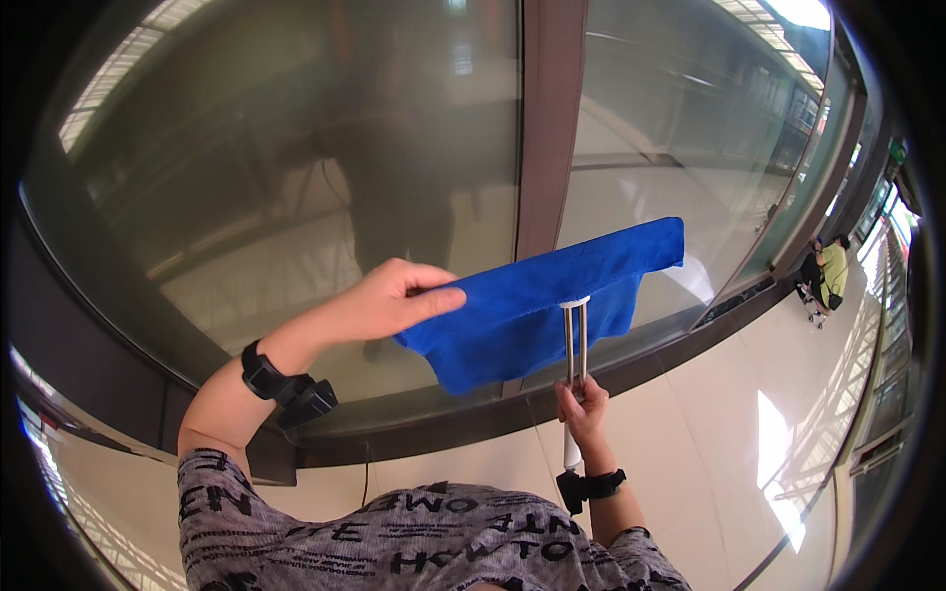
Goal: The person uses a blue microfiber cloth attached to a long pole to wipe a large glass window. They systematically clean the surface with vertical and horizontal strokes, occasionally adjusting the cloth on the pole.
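A blue cloth [517, 295] hangs folded over the wide head of a long-handled tool, whose head is hidden under it; its lower part drapes loosely. My left hand [406, 297] pinches the cloth's left end between thumb and fingers. Below the cloth, my right hand [582, 405] grips the twin metal rods [576, 340] of the tool near their lower end, and a white handle [571, 447] runs down past the wrist. Both wrists wear black strapped devices.
Large glass panels [295, 185] with a brown frame post [550, 133] stand in front, above a dark base ledge [458, 428]. Pale floor tiles [687, 421] lie below. At the far right, a person in a yellow-green top [834, 270] sits low on a wheeled seat beside the glass.
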Demonstrator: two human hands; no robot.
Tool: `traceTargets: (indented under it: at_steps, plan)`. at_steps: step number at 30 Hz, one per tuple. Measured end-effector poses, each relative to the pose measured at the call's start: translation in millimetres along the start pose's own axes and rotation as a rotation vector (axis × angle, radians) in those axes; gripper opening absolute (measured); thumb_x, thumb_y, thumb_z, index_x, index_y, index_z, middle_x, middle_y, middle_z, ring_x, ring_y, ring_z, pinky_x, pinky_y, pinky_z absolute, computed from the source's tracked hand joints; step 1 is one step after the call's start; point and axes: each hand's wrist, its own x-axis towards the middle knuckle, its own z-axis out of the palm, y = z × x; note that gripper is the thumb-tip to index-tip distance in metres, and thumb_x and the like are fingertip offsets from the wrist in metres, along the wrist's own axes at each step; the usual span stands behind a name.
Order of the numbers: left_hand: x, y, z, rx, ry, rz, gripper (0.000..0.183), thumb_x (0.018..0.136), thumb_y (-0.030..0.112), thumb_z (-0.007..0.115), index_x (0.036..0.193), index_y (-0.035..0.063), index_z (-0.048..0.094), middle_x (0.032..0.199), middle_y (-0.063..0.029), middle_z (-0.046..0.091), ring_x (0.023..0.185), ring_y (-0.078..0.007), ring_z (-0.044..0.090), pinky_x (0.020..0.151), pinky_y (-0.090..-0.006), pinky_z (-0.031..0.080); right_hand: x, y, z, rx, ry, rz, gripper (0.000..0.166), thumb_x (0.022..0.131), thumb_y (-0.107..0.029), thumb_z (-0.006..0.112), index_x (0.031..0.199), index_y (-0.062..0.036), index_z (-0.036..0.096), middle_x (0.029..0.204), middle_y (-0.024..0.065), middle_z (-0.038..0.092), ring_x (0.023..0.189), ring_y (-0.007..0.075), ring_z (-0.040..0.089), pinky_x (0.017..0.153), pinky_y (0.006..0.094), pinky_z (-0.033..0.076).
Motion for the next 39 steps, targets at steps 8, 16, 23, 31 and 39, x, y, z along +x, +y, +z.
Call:
traceTargets:
  at_steps: [8, 16, 23, 31, 39]
  plan:
    - [24, 45, -24, -0.011, 0.237, 0.124, 0.025, 0.096, 0.024, 0.064, 0.097, -0.0007, 0.067, 0.078, 0.0017, 0.063, 0.071, -0.0048, 0.053, 0.066, -0.0228, 0.046, 42, -21, 8, 0.197, -0.164, -0.066, 0.016, 0.085, -0.005, 0.071, 0.087, -0.0030, 0.055, 0.072, 0.0019, 0.062, 0.065, 0.0088, 0.061, 0.058, 0.0253, 0.051]
    - [68, 97, -100, 0.179, 0.383, 0.203, 0.023, 0.094, 0.023, 0.064, 0.097, 0.0001, 0.068, 0.088, -0.0011, 0.066, 0.082, -0.0083, 0.059, 0.076, -0.0258, 0.049, 57, 19, 17, 0.125, -0.120, 0.005, 0.024, 0.086, -0.014, 0.073, 0.096, -0.0006, 0.056, 0.067, 0.0021, 0.061, 0.059, 0.0087, 0.058, 0.053, 0.0248, 0.046]
    - [115, 105, -108, 0.797, 1.065, 0.819, 0.055, 0.084, 0.021, 0.069, 0.131, 0.0022, 0.048, 0.135, -0.0172, 0.047, 0.128, -0.0355, 0.044, 0.108, -0.0433, 0.034, 175, -108, 31, 0.111, -0.019, -0.435, 0.026, 0.095, -0.014, 0.060, 0.115, 0.0012, 0.052, 0.074, 0.0025, 0.058, 0.054, 0.0083, 0.054, 0.047, 0.0247, 0.043]
    - [130, 20, -112, 1.198, 1.036, 0.668, 0.059, 0.082, 0.025, 0.070, 0.134, 0.0067, 0.048, 0.144, -0.0136, 0.041, 0.139, -0.0322, 0.033, 0.114, -0.0488, 0.027, 299, -298, 50, 0.013, 0.002, -0.666, 0.036, 0.101, -0.021, 0.049, 0.134, -0.0090, 0.042, 0.068, 0.0011, 0.049, 0.046, 0.0086, 0.048, 0.039, 0.0257, 0.043]
    - [137, 2, -123, 1.347, 1.057, 0.678, 0.055, 0.081, 0.029, 0.068, 0.133, 0.0156, 0.053, 0.148, -0.0111, 0.040, 0.140, -0.0299, 0.034, 0.114, -0.0488, 0.028, 380, -486, 52, -0.139, 0.079, -0.797, 0.029, 0.098, -0.029, 0.052, 0.117, -0.0064, 0.048, 0.060, 0.0051, 0.050, 0.041, 0.0148, 0.049, 0.037, 0.0320, 0.042]
